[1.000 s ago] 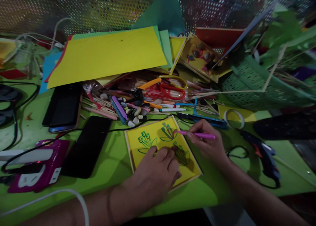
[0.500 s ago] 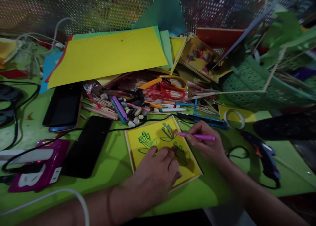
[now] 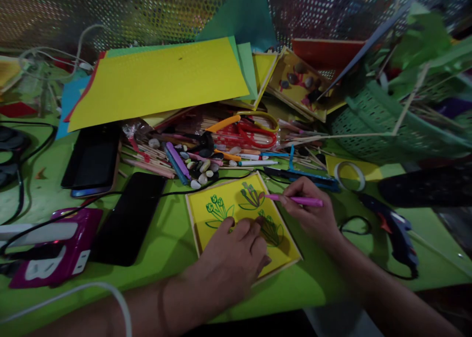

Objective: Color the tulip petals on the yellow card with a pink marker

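Note:
A yellow card (image 3: pixel 206 192) in a shallow wooden-edged frame lies tilted on the table, with green tulip drawings on it. Across its lower part rests my left hand (image 3: pixel 236 253), fingers stretched out loosely and pressing on the card; they hide part of it. My right hand (image 3: pixel 311 209) pinches a pink felt-tip pen (image 3: pixel 306 201) at the card's right edge. Its tip points left, close to the pinkish petal of the upper tulip drawing (image 3: pixel 251 197).
Behind the card lie loose sticks, pebbles (image 3: pixel 202 179), markers (image 3: pixel 178 155) and scissors (image 3: pixel 258 130). Yellow paper sheets (image 3: pixel 162 86) cover the back. A green basket (image 3: pixel 391 126), tape roll (image 3: pixel 349 176) and glue gun (image 3: pixel 394 229) sit right; phones (image 3: pixel 129 219) and a magenta power strip (image 3: pixel 59 248) left.
The felt-tip pen's tip has shifted slightly right, off the petal, along with my right hand. My left hand stays in place on the card.

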Available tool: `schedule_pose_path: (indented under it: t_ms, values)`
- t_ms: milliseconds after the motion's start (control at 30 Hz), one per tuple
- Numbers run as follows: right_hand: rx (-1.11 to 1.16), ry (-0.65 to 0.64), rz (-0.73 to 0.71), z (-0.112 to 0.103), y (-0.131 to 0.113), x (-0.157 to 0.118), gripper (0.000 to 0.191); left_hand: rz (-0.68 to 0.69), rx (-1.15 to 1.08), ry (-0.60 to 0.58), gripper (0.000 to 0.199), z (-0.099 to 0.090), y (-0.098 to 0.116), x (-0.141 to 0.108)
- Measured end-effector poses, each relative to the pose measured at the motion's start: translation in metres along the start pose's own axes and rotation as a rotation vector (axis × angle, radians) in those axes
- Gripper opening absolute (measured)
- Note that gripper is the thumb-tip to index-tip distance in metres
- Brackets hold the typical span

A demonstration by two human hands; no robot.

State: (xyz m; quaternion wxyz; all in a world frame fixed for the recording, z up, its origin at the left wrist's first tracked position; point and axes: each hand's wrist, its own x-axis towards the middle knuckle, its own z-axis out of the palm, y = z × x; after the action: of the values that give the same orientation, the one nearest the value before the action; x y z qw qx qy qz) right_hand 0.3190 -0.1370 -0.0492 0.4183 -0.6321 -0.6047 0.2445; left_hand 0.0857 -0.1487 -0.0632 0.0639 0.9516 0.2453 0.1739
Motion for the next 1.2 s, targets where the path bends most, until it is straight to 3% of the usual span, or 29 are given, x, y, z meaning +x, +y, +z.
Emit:
schedule_pose_path:
  t_ms: [333, 833, 1200]
  values:
    - [0.001, -0.015, 0.020, -0.0003, 0.0035, -0.0024, 0.015, 0.004, -0.003, -0.055, 0.028, 0.0015, -0.0013, -0.0013]
    - [-0.013, 0.002, 0.005, -0.0006, 0.0038, -0.0013, 0.015, -0.010, 0.005, 0.007, 0.027, -0.0010, -0.0002, -0.0006]
    - [0.035, -0.077, -0.017, 0.0010, 0.0029, -0.0048, 0.015, -0.003, 0.018, 0.010, 0.028, -0.0002, -0.0007, -0.0002]
